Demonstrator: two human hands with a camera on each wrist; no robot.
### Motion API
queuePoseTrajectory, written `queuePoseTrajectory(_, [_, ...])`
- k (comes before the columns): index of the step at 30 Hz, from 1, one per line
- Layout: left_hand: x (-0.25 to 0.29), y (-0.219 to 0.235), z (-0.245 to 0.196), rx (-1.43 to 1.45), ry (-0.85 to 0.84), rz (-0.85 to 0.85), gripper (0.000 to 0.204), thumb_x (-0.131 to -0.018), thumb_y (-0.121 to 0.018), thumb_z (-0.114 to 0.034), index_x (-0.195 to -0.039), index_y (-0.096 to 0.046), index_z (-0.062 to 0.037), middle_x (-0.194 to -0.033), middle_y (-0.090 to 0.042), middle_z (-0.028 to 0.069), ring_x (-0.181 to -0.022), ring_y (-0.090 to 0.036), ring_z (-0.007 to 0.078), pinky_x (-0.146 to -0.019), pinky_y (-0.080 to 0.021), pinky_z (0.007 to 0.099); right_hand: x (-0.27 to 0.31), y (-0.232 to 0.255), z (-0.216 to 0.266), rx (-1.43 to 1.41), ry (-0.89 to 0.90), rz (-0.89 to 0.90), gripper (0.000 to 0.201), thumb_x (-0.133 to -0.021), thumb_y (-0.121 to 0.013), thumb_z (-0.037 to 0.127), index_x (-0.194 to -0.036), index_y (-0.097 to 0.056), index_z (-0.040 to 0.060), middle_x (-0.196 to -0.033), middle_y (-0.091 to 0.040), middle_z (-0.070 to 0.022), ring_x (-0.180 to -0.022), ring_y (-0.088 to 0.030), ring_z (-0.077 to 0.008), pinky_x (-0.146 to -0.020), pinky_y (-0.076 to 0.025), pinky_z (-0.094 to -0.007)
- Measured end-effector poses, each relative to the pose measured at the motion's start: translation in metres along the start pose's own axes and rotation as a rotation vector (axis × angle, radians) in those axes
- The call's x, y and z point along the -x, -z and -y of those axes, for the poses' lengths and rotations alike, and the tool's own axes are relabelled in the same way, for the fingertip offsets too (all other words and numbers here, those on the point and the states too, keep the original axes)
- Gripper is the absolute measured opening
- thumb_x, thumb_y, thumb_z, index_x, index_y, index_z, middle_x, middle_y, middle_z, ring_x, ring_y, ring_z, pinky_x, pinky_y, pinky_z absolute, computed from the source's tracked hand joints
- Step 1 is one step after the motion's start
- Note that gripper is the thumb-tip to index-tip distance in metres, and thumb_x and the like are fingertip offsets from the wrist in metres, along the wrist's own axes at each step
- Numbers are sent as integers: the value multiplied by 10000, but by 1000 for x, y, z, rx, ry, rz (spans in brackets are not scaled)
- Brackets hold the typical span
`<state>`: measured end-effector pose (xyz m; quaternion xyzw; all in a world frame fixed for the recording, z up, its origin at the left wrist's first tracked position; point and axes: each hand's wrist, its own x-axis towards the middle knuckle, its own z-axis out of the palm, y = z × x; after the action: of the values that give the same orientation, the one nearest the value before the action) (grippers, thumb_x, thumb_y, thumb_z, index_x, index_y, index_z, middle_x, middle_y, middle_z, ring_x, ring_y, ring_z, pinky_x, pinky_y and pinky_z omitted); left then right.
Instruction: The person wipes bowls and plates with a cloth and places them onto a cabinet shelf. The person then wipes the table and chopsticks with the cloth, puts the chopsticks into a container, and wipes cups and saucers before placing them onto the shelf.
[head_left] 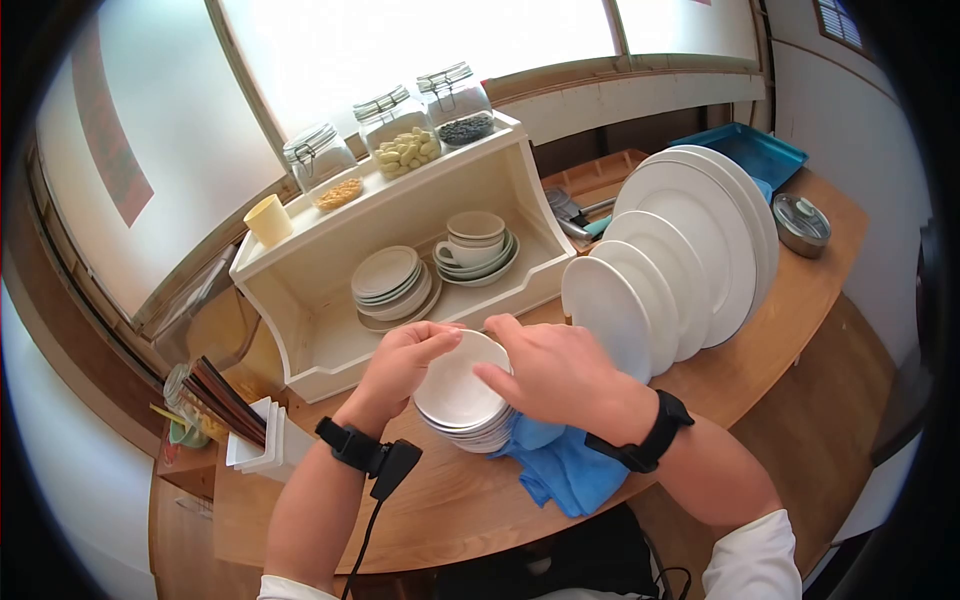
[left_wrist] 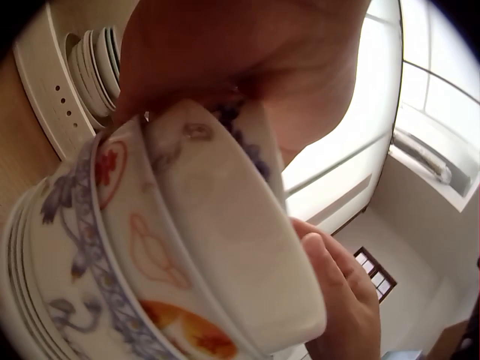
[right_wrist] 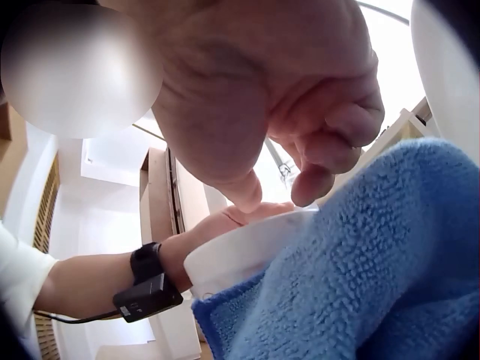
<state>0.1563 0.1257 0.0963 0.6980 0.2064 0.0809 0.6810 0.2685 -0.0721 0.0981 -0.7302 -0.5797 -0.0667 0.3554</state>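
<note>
A stack of bowls (head_left: 465, 435) stands at the table's front middle; the left wrist view shows blue, red and orange patterns on their sides. My left hand (head_left: 400, 365) grips the rim of the top white bowl (head_left: 455, 385), thumb along its edge. Over the bowl's right side hovers my right hand (head_left: 555, 370), its fingers loosely bent and apart from the thumb, nothing between them in the right wrist view. A blue cloth (head_left: 575, 470) lies against the stack, beneath my right wrist.
Behind the bowls stands a cream shelf (head_left: 310, 355) with stacked dishes (head_left: 390, 275) inside and glass jars (head_left: 400, 135) on top. Large white plates (head_left: 610, 310) stand upright at right. White holders (head_left: 265, 440) with chopsticks (head_left: 230, 400) are at left. A lidded pot (head_left: 800, 225) sits far right.
</note>
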Motion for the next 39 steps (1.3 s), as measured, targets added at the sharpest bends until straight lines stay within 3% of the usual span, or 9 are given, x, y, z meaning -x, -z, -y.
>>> queuePoseTrajectory(2, [1, 2, 1, -6, 13, -14, 308, -957, -618, -160, -1209, -595, 14, -1088, -660, 74, -945, -634, 121, -806, -521, 268, -10, -10, -6, 63, -128, 155, 309, -892, -576, 252, -1090, -606, 17, -857, -690, -195, -816, -667, -374, -718, -517, -468])
queuePoseTrajectory(9, [17, 1, 29, 229, -88, -150, 440, -1009, -528, -297, -1346, -514, -14, -1251, -619, 95, -1114, -579, 141, -933, -464, 302, -34, -15, -8, 106, -151, 252, 293, -889, -579, 275, -1036, -652, 32, -845, -688, -206, -842, -661, -383, -787, -518, -480])
queuePoseTrajectory(14, [54, 6, 60, 326, 8, -93, 696, -1002, -343, -592, -1453, -405, -65, -1419, -497, 81, -1292, -458, 206, -1062, -357, 438, -13, -33, -25, -495, -301, 68, 648, -932, -588, 474, -1260, -533, -82, -1125, -631, -280, -1057, -626, -352, -915, -486, -411])
queuePoseTrajectory(15, [64, 2, 62, 338, 93, -102, 705, -986, -341, -623, -1469, -384, -112, -1456, -454, 69, -1325, -418, 219, -1061, -344, 484, -10, -13, -8, -642, -471, 261, 756, -956, -553, 511, -1380, -408, -97, -1279, -557, -253, -1166, -568, -315, -963, -460, -371])
queuePoseTrajectory(18, [79, -2, 76, 415, 209, -111, 771, -946, -351, -693, -1521, -285, -184, -1547, -315, 64, -1398, -310, 247, -1063, -307, 575, 2, -24, -14, -754, -561, 423, 759, -979, -481, 544, -1437, -339, -45, -1343, -522, -214, -1181, -563, -330, -939, -500, -404])
queuePoseTrajectory(20, [88, -14, 62, 380, 261, 6, 743, -968, -345, -660, -1526, -269, -175, -1539, -320, 74, -1397, -319, 245, -1080, -305, 560, 2, -21, -7, -876, -914, 607, 737, -991, -414, 571, -1472, -298, 25, -1400, -475, -183, -1193, -560, -352, -894, -545, -454])
queuePoseTrajectory(28, [80, -11, 69, 491, 74, -59, 706, -1003, -226, -630, -1535, -260, -166, -1496, -394, 92, -1357, -386, 233, -1092, -342, 440, -23, -39, 17, -973, -941, 622, 647, -1003, -406, 537, -1459, -341, 84, -1377, -504, -165, -1155, -589, -367, -870, -542, -531])
queuePoseTrajectory(31, [66, 12, 73, 451, -97, -182, 733, -1016, -294, -578, -1460, -355, 1, -1432, -465, 166, -1324, -421, 248, -1095, -315, 337, -48, -52, 31, -959, -877, 600, 631, -1003, -424, 517, -1442, -370, 66, -1342, -524, -190, -1120, -586, -398, -884, -519, -566])
queuePoseTrajectory(39, [16, 98, 37, 555, -431, -666, 730, -993, -305, -592, -1458, -375, -33, -1426, -467, 227, -1349, -411, 343, -1117, -286, 394, -177, -107, 66, -969, -638, 610, 620, -981, -487, 509, -1424, -394, 85, -1349, -506, -139, -1052, -613, -329, -786, -563, -490])
